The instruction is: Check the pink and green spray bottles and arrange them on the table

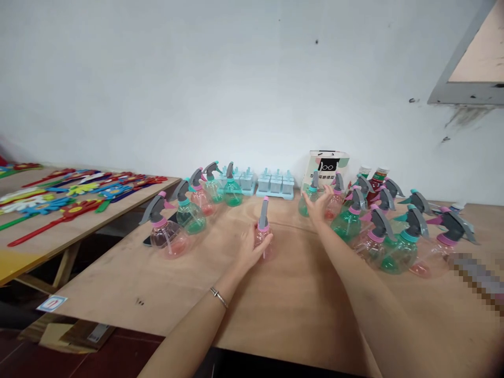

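Observation:
My left hand [252,245] is wrapped round a clear pink spray bottle [263,223] with a grey trigger head, upright in the middle of the table. Farther back on the right, my right hand [318,203] is open, thumb and fingers spread, in front of a green spray bottle [302,206]. Whether it touches that bottle I cannot tell. Just beyond its fingers is another pink spray bottle [334,202]. Several pink and green spray bottles stand on the left, among them a pink one [167,239]. More stand on the right, including a green one [400,252].
Pale blue ice-pop moulds [275,185] and a printed box [326,167] stand by the wall. Two red-filled bottles [378,178] are behind the right group. A dark flat object lies under the left bottles. Colourful hand-shaped clappers [76,210] cover the left table.

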`<action>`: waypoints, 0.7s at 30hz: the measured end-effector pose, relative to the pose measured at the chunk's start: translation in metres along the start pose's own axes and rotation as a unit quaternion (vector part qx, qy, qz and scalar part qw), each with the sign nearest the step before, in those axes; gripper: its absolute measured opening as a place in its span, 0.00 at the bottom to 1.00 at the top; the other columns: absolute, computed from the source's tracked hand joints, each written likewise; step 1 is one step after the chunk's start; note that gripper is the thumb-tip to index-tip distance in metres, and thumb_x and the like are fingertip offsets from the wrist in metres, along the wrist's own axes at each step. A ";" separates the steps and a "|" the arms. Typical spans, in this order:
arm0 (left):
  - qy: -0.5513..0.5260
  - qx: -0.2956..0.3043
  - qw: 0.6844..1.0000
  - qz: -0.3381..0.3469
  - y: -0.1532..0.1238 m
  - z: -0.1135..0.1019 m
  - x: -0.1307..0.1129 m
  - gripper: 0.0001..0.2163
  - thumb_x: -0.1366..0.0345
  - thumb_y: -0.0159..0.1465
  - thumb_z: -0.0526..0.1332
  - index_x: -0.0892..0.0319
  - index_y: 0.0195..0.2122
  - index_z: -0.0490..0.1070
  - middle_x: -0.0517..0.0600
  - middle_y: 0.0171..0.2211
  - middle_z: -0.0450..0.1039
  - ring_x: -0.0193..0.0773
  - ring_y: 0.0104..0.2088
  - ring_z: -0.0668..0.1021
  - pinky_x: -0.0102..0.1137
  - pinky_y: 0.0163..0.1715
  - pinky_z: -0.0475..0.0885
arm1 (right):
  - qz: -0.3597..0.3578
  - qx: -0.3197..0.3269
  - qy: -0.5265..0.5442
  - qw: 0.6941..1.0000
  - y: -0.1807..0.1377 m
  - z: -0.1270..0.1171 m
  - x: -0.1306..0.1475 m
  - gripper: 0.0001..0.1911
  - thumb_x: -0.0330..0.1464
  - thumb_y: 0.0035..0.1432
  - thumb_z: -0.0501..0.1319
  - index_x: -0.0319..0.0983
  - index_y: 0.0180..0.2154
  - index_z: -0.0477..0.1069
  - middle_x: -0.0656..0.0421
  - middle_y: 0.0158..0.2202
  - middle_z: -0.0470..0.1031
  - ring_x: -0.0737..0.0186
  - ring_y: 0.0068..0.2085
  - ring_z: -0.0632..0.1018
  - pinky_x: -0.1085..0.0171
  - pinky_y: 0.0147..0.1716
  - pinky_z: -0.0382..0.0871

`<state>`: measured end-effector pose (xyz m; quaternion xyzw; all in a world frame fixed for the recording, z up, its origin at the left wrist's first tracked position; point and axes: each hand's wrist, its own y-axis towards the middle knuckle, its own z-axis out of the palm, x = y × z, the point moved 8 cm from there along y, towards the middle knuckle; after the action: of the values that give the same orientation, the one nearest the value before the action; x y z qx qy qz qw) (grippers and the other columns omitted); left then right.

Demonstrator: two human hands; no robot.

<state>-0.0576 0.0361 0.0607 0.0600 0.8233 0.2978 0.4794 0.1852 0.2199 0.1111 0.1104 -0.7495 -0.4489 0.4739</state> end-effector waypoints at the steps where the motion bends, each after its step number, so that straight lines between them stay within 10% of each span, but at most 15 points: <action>1: -0.002 -0.002 1.000 -0.002 -0.001 0.000 0.001 0.16 0.54 0.64 0.60 0.57 0.49 0.66 0.53 0.42 0.78 0.45 0.43 0.79 0.39 0.45 0.72 | -0.041 -0.001 0.032 0.999 -0.010 -0.008 0.013 0.40 0.53 0.49 0.65 0.35 0.54 0.58 0.37 0.58 0.62 0.41 0.62 0.64 0.43 0.60 0.58; 10: 0.013 0.016 0.999 0.049 -0.013 0.029 -0.011 0.19 0.56 0.70 0.49 0.56 0.59 0.62 0.59 0.55 0.72 0.49 0.57 0.73 0.46 0.57 0.66 | -0.049 0.409 0.273 0.869 -0.102 0.002 0.141 0.52 0.49 0.44 0.73 0.46 0.65 0.50 0.46 0.64 0.60 0.46 0.63 0.67 0.44 0.62 0.61; 21: 0.187 0.001 0.977 0.098 -0.028 0.046 -0.038 0.19 0.49 0.66 0.58 0.58 0.49 0.70 0.59 0.44 0.74 0.53 0.49 0.74 0.51 0.56 0.63 | 0.120 0.384 0.318 0.858 -0.100 0.011 0.143 0.15 0.40 0.51 0.65 0.41 0.41 0.73 0.54 0.41 0.79 0.54 0.47 0.80 0.53 0.52 0.71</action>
<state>0.0058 0.0188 0.0569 0.0838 0.8890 0.3481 0.2855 0.0750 0.0841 0.1191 0.3296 -0.6781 -0.0057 0.6569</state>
